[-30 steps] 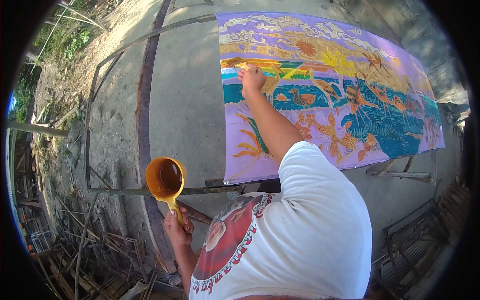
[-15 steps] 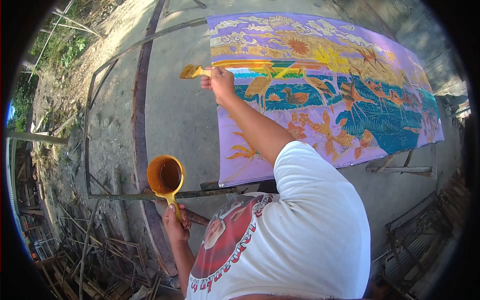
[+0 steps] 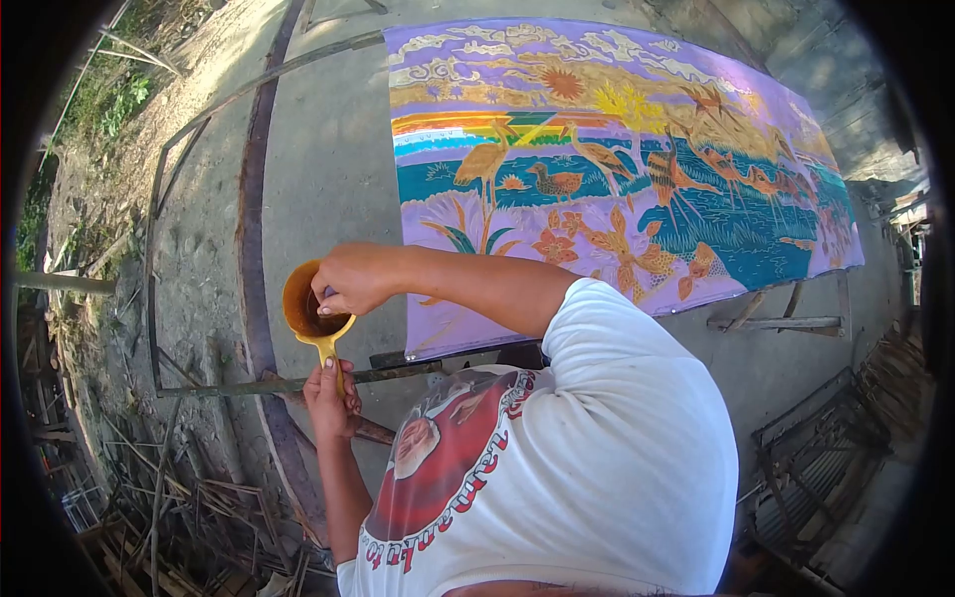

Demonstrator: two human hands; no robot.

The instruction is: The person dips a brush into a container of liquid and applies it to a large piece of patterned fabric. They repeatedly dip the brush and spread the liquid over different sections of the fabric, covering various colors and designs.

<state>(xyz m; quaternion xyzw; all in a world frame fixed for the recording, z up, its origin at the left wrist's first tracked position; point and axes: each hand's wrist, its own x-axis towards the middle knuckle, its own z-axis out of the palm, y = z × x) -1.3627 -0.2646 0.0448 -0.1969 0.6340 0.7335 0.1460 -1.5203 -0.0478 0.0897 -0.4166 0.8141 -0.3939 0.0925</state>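
A yellow-orange dipper [image 3: 298, 289] with brown liquid inside is held upright by its handle in my left hand [image 3: 331, 398]. Over its mouth is my right hand [image 3: 355, 279], fingers pinched together and dipping inside the rim; the brush it grips is almost wholly hidden by the hand and the dipper. To the right, a painted cloth [image 3: 468, 219] with birds, flowers, clouds, a sun and blue-green water is stretched out flat. My right forearm crosses above the cloth's lower left part.
A wooden frame [image 3: 154, 289] reaches left from the cloth, with a long dark beam [image 3: 251, 199] crossing it. Sticks and scrap wood [image 3: 219, 507] lie at the lower left. Under the cloth's right end stands a wooden trestle [image 3: 781, 323]. Metal racks lie at the lower right.
My right hand has moved down and left from the cloth's left edge to the dipper, taking the brush into it. The view has shifted slightly, with the cloth now further left.
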